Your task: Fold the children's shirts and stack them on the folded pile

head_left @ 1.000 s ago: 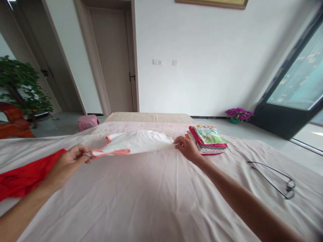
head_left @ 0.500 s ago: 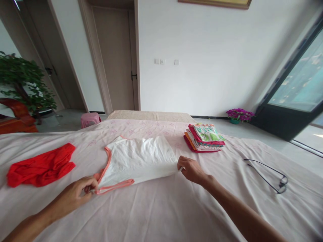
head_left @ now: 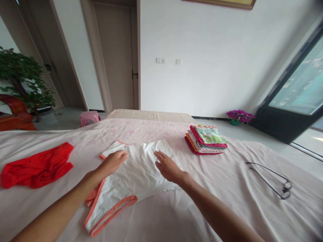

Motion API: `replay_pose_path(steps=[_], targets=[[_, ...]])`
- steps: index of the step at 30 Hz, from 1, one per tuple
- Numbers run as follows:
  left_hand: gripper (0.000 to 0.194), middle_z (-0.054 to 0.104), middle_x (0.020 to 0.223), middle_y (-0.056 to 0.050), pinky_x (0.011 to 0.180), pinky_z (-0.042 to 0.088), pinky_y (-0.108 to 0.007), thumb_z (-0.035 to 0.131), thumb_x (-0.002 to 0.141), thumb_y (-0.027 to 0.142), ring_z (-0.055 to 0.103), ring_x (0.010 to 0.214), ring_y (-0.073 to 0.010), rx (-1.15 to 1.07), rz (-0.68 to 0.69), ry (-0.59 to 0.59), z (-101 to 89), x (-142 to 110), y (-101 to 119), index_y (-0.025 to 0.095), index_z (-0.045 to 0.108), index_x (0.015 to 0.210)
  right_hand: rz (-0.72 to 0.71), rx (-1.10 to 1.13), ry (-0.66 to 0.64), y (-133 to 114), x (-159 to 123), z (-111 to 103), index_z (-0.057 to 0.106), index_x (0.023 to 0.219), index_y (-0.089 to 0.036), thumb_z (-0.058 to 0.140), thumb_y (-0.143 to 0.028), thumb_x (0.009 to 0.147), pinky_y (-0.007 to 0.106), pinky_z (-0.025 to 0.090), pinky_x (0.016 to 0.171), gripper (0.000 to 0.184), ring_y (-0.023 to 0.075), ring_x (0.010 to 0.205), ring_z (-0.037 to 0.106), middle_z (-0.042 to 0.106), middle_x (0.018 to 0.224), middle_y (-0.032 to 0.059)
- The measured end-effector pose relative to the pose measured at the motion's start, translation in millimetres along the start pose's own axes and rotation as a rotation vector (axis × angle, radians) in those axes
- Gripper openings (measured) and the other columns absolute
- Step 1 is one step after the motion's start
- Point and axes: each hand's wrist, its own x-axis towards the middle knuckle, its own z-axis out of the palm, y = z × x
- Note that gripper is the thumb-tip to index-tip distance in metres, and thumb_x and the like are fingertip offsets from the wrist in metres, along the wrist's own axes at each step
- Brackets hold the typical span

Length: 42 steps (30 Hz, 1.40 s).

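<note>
White top [head_left: 141,171] — spread flat beneath the fingers [head_left: 161,158] of both hands.

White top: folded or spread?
Spread: the white top lies flat on the bedsheet, coral-edged straps out, both hands over it, slight wrinkles.

The top [head_left: 141,173] lies on 1 sheet [head_left: 202,205], cloth [head_left: 37,166] left, stack [head_left: 207,141] right.
</note>
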Motion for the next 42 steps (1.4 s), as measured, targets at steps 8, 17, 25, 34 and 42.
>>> replay_pose_path(steps=[8,17,25,34,42], targets=[[0.045,0.055,0.136,-0.018,0.109,0.032,-0.043,0.042,0.090,0.037,0.044,0.132,-0.0297,0.293,-0.144,0.174,49.4,50,-47,0.016,0.058,0.127,0.180,-0.213,-0.083,35,33,51,0.027,0.153,-0.010,0.025,-0.048,0.101,0.046,0.013,0.120,0.064,0.0249,0.148,0.014,0.019,0.160,0.0122],[0.054,0.039,0.151,-0.020,0.112,0.020,-0.057,0.037,0.093,0.042,0.028,0.142,-0.0388,0.548,-0.335,0.254,36.1,41,-105,0.018,0.049,0.140,0.520,-0.305,-0.046,91,51,21,0.031,0.151,-0.011,0.026,-0.042,0.100,0.049,0.007,0.118,0.060,0.0267,0.148,0.013,0.024,0.159,0.0131],[0.052,0.048,0.144,-0.021,0.113,0.027,-0.044,0.034,0.096,0.039,0.039,0.137,-0.0309,0.489,-0.025,0.183,71.2,74,-47,0.009,0.052,0.135,0.105,-0.136,-0.054,15,111,71,0.029,0.152,-0.012,0.020,-0.050,0.101,0.043,0.014,0.119,0.065,0.0239,0.147,0.019,0.027,0.158,0.0113],[0.065,0.032,0.156,-0.018,0.112,0.027,-0.048,0.025,0.097,0.050,0.032,0.142,-0.0331,0.641,-0.200,0.131,47.6,59,-103,0.013,0.033,0.150,0.413,-0.277,-0.112,110,97,50,0.018,0.156,-0.012,0.016,-0.052,0.100,0.045,0.007,0.119,0.069,0.0234,0.149,0.009,0.012,0.162,0.0089],[0.056,0.053,0.139,-0.024,0.107,0.030,-0.056,0.033,0.095,0.040,0.041,0.135,-0.0399,0.655,-0.276,0.175,28.5,39,-74,0.008,0.051,0.137,0.629,-0.328,-0.026,104,53,13,0.021,0.153,-0.005,0.020,-0.047,0.101,0.045,0.004,0.118,0.068,0.0244,0.149,0.007,0.016,0.161,0.0146]])
